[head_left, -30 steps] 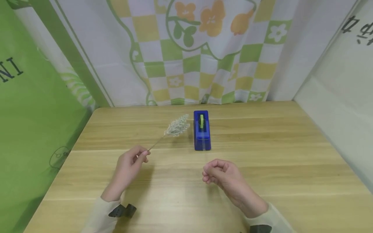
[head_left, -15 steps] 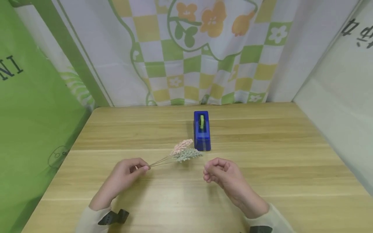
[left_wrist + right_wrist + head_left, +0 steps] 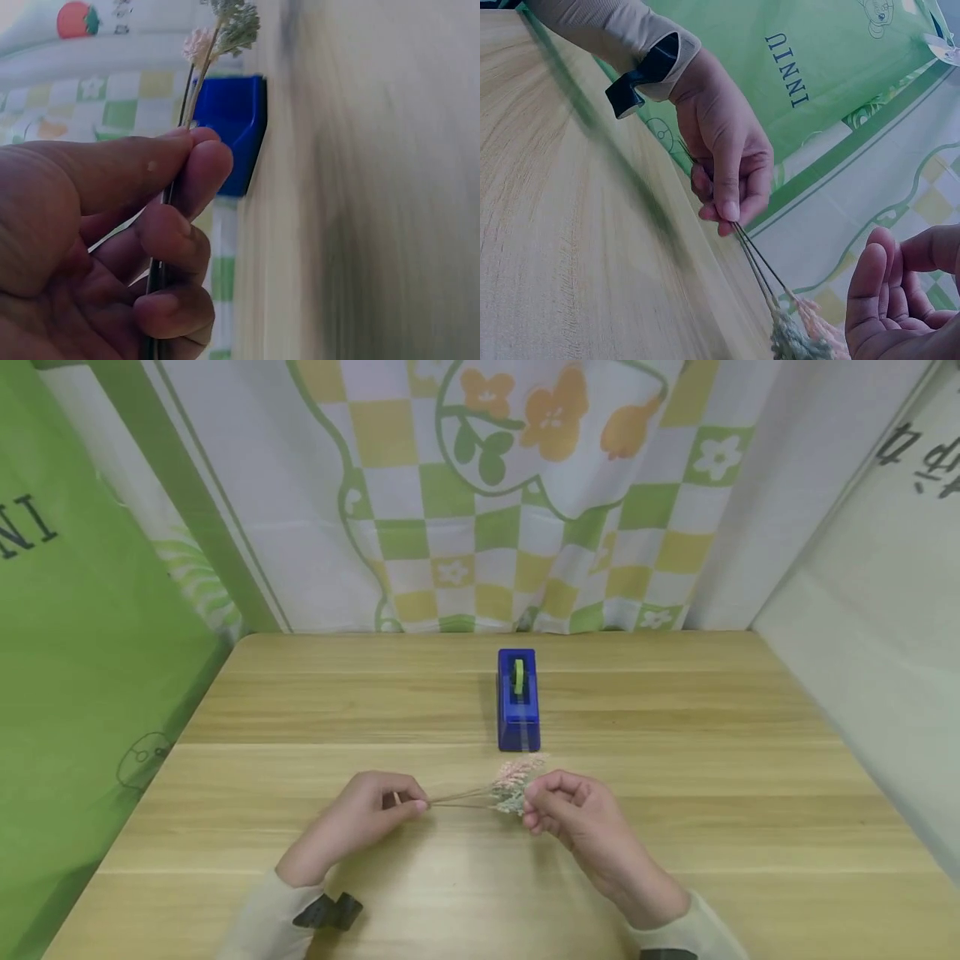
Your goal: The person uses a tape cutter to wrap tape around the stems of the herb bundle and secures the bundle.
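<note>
My left hand [image 3: 375,814] pinches the thin stems of a small bunch of dried-looking flower sprigs [image 3: 517,777]. Pink and grey-green heads top the bunch, which points right, above the table. In the left wrist view the stems [image 3: 196,94] run between thumb and forefinger and down across the palm. My right hand [image 3: 581,827] has curled fingers, thumb close to the fingertips, beside the flower heads. Whether it touches them or has something thin between its fingertips cannot be made out. A blue tape dispenser [image 3: 518,731] with a yellow-green roll [image 3: 518,677] stands just beyond the hands.
The wooden table [image 3: 675,710] reaches back to a checked, flowered curtain [image 3: 495,527]. A green printed sheet [image 3: 75,635] hangs along the left side and a pale one [image 3: 877,610] along the right.
My left hand has lowered the sprigs and carried them right, bringing the heads to the right hand. The pink head has come into view beside the grey-green. The right hand has hardly moved.
</note>
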{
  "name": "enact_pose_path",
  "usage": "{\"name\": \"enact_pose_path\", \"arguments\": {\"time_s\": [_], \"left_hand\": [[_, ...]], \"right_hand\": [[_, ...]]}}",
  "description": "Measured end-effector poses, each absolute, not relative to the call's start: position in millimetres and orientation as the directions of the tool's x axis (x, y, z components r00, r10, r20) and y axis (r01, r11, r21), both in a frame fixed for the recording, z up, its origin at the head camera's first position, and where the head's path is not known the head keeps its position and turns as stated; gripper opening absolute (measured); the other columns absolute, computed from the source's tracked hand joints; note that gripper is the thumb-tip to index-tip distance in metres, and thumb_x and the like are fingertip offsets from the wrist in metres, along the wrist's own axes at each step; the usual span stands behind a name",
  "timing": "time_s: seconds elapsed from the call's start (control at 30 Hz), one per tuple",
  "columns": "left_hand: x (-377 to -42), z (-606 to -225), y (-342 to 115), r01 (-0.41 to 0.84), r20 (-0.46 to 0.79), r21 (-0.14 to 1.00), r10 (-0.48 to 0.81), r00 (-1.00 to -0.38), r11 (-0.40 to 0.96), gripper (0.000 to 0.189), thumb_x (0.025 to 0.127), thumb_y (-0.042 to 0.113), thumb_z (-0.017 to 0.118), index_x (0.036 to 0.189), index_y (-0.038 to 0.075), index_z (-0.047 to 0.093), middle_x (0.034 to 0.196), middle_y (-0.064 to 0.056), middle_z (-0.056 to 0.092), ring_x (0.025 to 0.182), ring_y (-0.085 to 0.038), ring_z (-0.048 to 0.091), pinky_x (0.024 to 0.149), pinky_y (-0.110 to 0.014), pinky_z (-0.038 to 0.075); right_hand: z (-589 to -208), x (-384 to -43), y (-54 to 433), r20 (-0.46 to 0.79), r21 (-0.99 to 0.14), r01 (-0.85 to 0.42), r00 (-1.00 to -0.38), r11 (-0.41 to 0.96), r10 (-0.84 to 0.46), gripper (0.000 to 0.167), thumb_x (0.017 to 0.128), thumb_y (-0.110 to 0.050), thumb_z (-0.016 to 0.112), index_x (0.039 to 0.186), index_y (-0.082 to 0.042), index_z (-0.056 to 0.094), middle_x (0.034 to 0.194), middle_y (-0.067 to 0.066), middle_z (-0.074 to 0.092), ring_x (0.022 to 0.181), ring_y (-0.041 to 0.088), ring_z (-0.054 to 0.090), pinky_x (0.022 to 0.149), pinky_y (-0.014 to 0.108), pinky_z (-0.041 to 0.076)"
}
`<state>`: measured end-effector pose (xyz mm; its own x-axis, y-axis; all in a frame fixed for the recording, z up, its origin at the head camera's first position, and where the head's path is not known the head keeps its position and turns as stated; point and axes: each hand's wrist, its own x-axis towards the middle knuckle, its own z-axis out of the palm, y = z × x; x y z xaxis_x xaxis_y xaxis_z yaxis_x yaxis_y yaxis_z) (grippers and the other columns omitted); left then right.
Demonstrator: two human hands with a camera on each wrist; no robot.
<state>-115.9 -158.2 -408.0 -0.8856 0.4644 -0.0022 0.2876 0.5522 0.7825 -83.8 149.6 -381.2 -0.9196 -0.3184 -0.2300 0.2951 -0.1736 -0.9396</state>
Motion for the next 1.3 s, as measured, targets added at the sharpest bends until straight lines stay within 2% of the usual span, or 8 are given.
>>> {"name": "enact_pose_path", "arguments": {"time_s": [0.3,0.63,0.97,1.3], "left_hand": [[-122,-413,-116,0.331,0.067,0.788,0.462,-0.884,0.520,0.011,0.098,0.014,0.071,0.098,0.008,0.080,0.089,-0.003,0.076,0.065,-0.002,0.053,0.061,-0.020,0.049],[-125,-407,-83,0.403,0.163,0.793,0.478,-0.863,0.458,0.011,0.098,0.014,0.071,0.098,0.008,0.080,0.097,-0.003,0.080,0.085,-0.005,0.066,0.078,-0.020,0.054],[-124,-395,-62,0.482,0.254,0.746,0.474,-0.843,0.459,0.008,0.096,0.011,0.073,0.098,0.007,0.080,0.093,-0.003,0.078,0.073,-0.001,0.055,0.067,-0.018,0.050],[-119,-391,-52,0.511,0.307,0.741,0.456,-0.835,0.437,0.007,0.096,0.009,0.073,0.097,0.006,0.080,0.096,-0.004,0.079,0.072,-0.001,0.055,0.064,-0.017,0.050]], "right_hand": [[-382,-82,151,-0.248,-0.936,0.308,-0.920,-0.170,-0.302,0.008,0.101,-0.006,0.063,0.097,-0.012,0.066,0.087,-0.006,0.074,0.079,0.006,0.068,0.078,0.020,0.060],[-386,-81,152,-0.252,-0.942,0.305,-0.917,-0.138,-0.310,0.003,0.102,-0.008,0.063,0.102,-0.008,0.066,0.090,-0.006,0.073,0.080,0.006,0.068,0.079,0.020,0.060],[-387,-80,150,-0.238,-0.955,0.276,-0.931,-0.108,-0.276,0.006,0.100,-0.010,0.067,0.103,-0.004,0.066,0.089,-0.005,0.074,0.079,0.007,0.069,0.078,0.021,0.061],[-389,-81,149,-0.228,-0.964,0.256,-0.935,-0.072,-0.272,0.013,0.100,-0.009,0.067,0.105,0.002,0.066,0.085,-0.006,0.074,0.077,0.007,0.069,0.077,0.021,0.061]]}}
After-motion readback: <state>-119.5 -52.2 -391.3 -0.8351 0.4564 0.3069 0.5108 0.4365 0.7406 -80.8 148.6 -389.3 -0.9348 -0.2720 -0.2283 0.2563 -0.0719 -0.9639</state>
